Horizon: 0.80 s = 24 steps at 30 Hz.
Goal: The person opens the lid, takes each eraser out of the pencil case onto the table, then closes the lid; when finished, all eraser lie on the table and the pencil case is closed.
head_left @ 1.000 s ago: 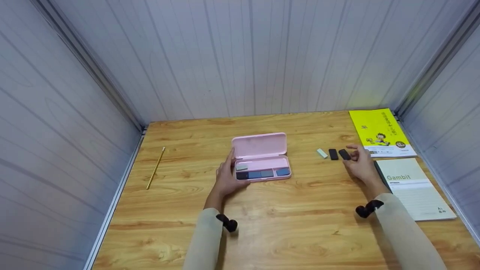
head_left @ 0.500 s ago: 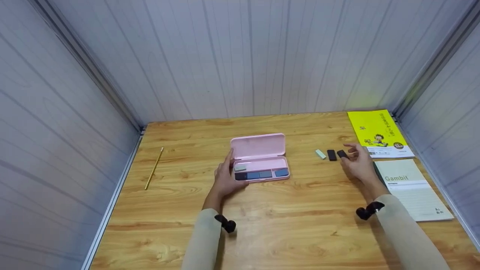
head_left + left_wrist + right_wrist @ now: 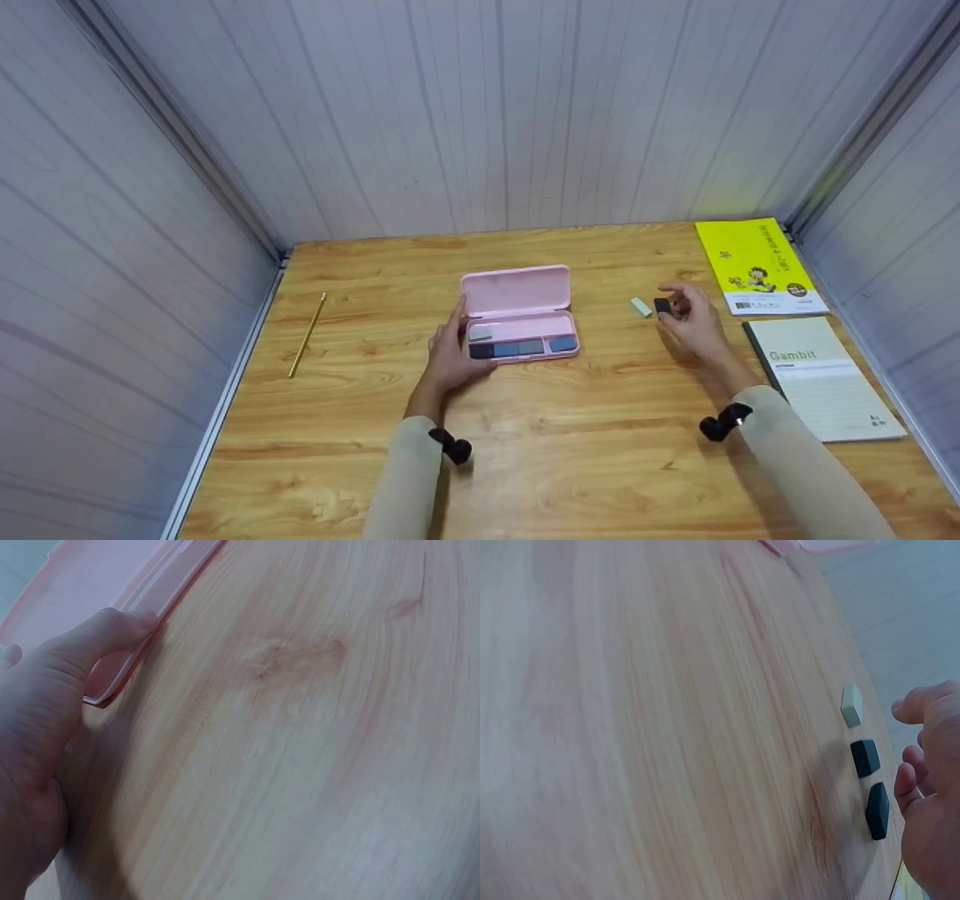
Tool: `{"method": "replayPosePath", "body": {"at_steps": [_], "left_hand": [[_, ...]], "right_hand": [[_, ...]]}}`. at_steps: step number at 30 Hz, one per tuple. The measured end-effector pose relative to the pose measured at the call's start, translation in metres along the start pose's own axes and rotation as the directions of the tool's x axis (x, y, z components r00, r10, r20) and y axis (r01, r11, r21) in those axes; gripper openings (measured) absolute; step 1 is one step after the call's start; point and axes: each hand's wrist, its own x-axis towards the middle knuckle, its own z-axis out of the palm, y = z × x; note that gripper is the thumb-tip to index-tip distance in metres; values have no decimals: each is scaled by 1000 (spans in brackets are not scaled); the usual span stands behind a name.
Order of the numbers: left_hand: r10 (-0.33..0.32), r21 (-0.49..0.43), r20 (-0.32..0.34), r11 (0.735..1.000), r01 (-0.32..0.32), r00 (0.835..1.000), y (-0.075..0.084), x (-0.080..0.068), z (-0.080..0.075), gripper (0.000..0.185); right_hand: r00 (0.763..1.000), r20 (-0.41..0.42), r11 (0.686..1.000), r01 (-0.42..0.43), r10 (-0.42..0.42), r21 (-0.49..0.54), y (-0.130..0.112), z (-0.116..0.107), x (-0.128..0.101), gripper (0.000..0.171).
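An open pink pencil case [image 3: 525, 326] lies mid-table with dark, blue and grey blocks in its front compartments and a pale block at its left. My left hand [image 3: 454, 352] grips its left end. In the left wrist view the thumb [image 3: 112, 626] lies along the case's edge. My right hand [image 3: 697, 326] is over the small blocks at the right, by a black eraser-like block [image 3: 663, 305]. The right wrist view has two black blocks, one middle [image 3: 865, 757] and one nearer [image 3: 877, 811], on the table beside the loosely curled fingers. A pale green block [image 3: 641, 307] lies just left.
A yellow pencil [image 3: 307, 335] lies at the left of the wooden table [image 3: 570, 450]. On the right are a yellow booklet [image 3: 757, 262] and a white Gambit notebook [image 3: 832, 382]. Panelled walls [image 3: 495, 112] enclose the table's back and sides.
My right hand has shifted left from the right-hand black block to the other one, and now hides the first in the head view. The left hand stays on the case.
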Motion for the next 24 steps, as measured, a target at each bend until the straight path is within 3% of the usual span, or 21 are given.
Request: {"method": "replayPosePath", "body": {"at_steps": [11,15,24], "left_hand": [[-15,-4,14,1000,15,1000,2,-1,-2,140],[-24,-6,18,1000,24,1000,3,-1,-3,141],[-14,-3,11,1000,14,1000,2,-1,-2,141]], "right_hand": [[994,15,993,105,-106,52,-15,31,-4,40],[989,55,990,134,-136,45,-23,41,-4,42],[984,145,994,105,-106,13,-38,63,-2,43]]}}
